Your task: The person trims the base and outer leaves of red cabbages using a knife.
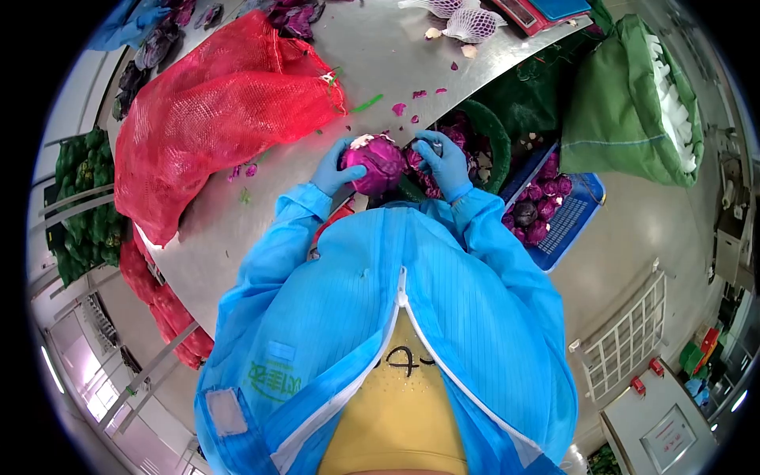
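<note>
A purple cabbage (375, 166) with a pale cut end is held in my left hand (336, 169), gloved in blue, its fingers and thumb round the left side. Just right of it, my right hand (448, 165), also gloved, has its fingers bent round something small and dark that I cannot make out. Beneath and beyond the right hand is a green round container (500, 146) with purple cabbage and leaves inside. Scraps of purple leaf (398, 109) lie on the metal table (261, 178) beyond the cabbage.
A full red mesh bag (214, 119) covers the table's left part. At right are a blue crate (582, 207) of small purple cabbages and a green sack (625, 103). White-netted items (473, 25) and a red scale (532, 14) lie at the back. Another person's gloved hand (150, 17) shows top left.
</note>
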### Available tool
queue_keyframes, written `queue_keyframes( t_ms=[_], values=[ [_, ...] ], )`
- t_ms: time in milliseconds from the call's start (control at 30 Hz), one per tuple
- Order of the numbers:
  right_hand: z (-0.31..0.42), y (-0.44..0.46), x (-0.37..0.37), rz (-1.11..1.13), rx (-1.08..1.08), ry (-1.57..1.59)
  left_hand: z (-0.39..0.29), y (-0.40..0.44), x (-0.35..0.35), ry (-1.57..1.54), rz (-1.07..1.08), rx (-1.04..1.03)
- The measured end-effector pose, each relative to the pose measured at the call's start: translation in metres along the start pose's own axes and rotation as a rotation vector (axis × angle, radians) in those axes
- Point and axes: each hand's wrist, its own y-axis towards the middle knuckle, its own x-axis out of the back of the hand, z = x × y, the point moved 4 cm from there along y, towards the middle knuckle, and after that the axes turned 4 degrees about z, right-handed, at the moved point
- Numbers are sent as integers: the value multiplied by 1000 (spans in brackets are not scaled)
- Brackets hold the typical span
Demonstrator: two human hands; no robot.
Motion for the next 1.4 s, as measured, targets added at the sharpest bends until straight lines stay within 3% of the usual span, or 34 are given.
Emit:
queue_keyframes(
  t_ms=[67, 167, 267, 333, 433, 467, 500, 533, 567, 600, 667, 867, 900, 933, 1000, 1033, 1133, 1267, 1333, 1400],
  values=[
    [11, 10, -7, 93, -78, -28, -3, 2, -1, 34, -17, -30],
    [4, 33, -26, 508, -19, 49, -5, 4, -4, 136, 40, -63],
    [0, 37, -27, 664, -1, -2, -17, -1, -6, 249, 90, -130],
    [1, 35, -29, 655, -21, 34, -12, -11, -1, 135, -34, -144],
    [14, 18, -33, 311, 129, -318, -1, -29, -6, -80, -274, -151],
    [16, 12, -39, 314, 126, -318, 2, -34, -9, -179, -396, -147],
    [17, 7, -44, 254, 154, -450, -2, -38, -19, 22, -368, -211],
    [17, 6, -48, 193, 185, -581, -3, -36, -24, 24, -376, -207],
    [15, 4, -51, 147, 329, -697, -5, -35, -26, 202, -462, -142],
    [12, 2, -54, 150, 328, -696, -6, -36, -26, 379, -543, -76],
    [17, -2, -57, 57, 532, -710, -5, -33, -22, 398, -560, -81],
    [22, 3, -39, -69, 804, -894, -18, -33, -24, 527, -461, -98],
    [20, 12, -22, -309, 666, -755, -19, -34, -24, 540, -429, -102],
    [14, 24, 1, -397, 316, -641, -19, -32, -24, 552, -405, -114],
    [16, 33, 22, -262, 97, -931, -20, -37, -25, 599, -417, -138],
    [13, 28, 20, -267, 90, -921, -18, -39, -24, 577, -424, -149],
    [16, 13, 5, -99, 175, -881, -5, -33, -19, 470, -434, -194],
    [15, -6, -45, 53, 269, -312, 8, -27, -16, 266, -428, -251],
    [13, -10, -53, 77, 208, -282, 4, -22, -20, 185, -425, -235],
    [25, -17, -53, -20, 324, -435, 1, -19, -26, 99, -421, -219]
  ],
)
